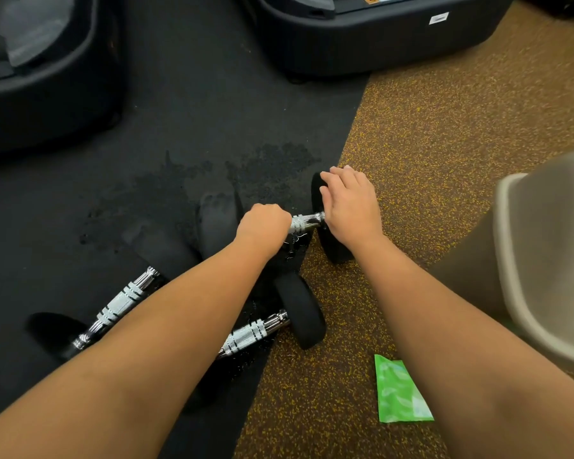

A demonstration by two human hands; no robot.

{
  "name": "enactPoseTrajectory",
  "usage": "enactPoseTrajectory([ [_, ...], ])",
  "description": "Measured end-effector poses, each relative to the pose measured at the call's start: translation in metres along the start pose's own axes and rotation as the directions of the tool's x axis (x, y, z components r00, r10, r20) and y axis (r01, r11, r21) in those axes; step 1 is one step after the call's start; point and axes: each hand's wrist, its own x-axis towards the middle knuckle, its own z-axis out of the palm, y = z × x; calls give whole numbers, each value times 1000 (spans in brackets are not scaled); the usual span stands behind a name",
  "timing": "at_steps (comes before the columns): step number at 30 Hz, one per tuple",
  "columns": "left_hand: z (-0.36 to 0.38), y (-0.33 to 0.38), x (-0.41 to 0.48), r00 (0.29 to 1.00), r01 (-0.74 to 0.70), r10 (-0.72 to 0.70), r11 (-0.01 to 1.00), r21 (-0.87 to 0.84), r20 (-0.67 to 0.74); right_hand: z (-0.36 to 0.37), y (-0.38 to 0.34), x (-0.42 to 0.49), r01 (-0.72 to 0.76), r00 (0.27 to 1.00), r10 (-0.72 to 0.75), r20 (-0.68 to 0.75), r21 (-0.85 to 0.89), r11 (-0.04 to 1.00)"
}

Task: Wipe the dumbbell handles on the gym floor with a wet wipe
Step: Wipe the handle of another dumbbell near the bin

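Observation:
Three dumbbells lie where the black mat (pixel 186 120) meets the brown speckled floor (pixel 444 127). My left hand (pixel 264 223) grips the chrome handle (pixel 307 221) of the far dumbbell in a fist. No wipe shows in that fist. My right hand (pixel 352 207) rests on top of that dumbbell's right black weight (pixel 335 251), fingers laid over its rim. A second dumbbell (pixel 249 336) lies under my left forearm and a third dumbbell (pixel 120 306) sits to its left. A green wet-wipe pack (pixel 398 392) lies on the floor by my right forearm.
Black machine bases stand at the back left (pixel 47 94) and back centre (pixel 362 44). A beige plastic object (pixel 544 260) sits at the right edge. A dark damp patch (pixel 272 164) marks the mat behind the dumbbells.

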Motion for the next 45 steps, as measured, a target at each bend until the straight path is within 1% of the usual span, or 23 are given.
enactPoseTrajectory([
  [3, -3, 0, -2, 1000, -2, 2, 1000, 16, 10, -1, 0, 0, 11, 1000, -11, -15, -13, 1000],
  [7, -2, 6, 0, 998, 30, -32, 999, 41, 48, 1, 0, -1, 0, 1000, 0, 18, -11, 1000],
  [9, 0, 6, 5, 995, 56, -56, 998, -4, 86, 1, 0, 0, -7, 999, 7, 35, -9, 1000],
  [11, 0, 3, 11, 990, 58, -49, 996, -63, 134, 2, -1, 0, -5, 1000, 5, 27, -9, 1000],
  [13, -3, -2, 15, 988, 52, -32, 990, -130, 149, 2, -1, 1, -9, 1000, 9, 25, -3, 1000],
  [16, -5, -1, 18, 995, -4, 23, 982, -189, 95, 2, -2, 1, -17, 1000, 17, 19, -4, 1000],
  [20, 5, 4, 19, 994, -103, 108, 982, -156, 24, 1, -3, -1, 9, 1000, -10, -28, -34, 999],
  [22, 9, 3, 17, 993, -120, 122, 981, -154, 1, 1, -3, -1, 0, 1000, -1, -31, -33, 999],
  [25, 6, 2, 13, 998, -63, 66, 988, -141, 15, 1, -3, -2, -14, 1000, 14, -13, -30, 999],
  [29, 3, -5, 15, 989, 104, -80, 975, -198, 125, 2, -3, -3, -14, 1000, 14, -3, -24, 1000],
  [31, 4, -5, 19, 982, 142, -105, 958, -250, 155, 3, -3, -2, -20, 1000, 20, 4, -19, 1000],
  [33, 5, -4, 24, 981, 144, -98, 947, -289, 167, 5, -3, -1, -27, 1000, 27, 6, -22, 999],
  [36, 8, -3, 28, 985, 119, -66, 929, -350, 160, 5, -3, 0, -22, 1000, 21, -12, -25, 999],
  [39, 9, 2, 29, 997, 27, 7, 918, -395, 83, 4, -3, -1, -19, 999, 18, -26, -34, 999],
  [42, 11, 6, 27, 994, -107, 112, 934, -341, -4, 4, -3, -1, -16, 1000, 15, -27, -46, 999],
  [43, 13, 6, 28, 992, -126, 128, 937, -326, -17, 4, -3, -1, -14, 1000, 13, -28, -50, 999],
  [45, 14, 5, 28, 994, -107, 105, 941, -320, -25, 4, -2, -2, -13, 999, 11, -33, -51, 999],
])
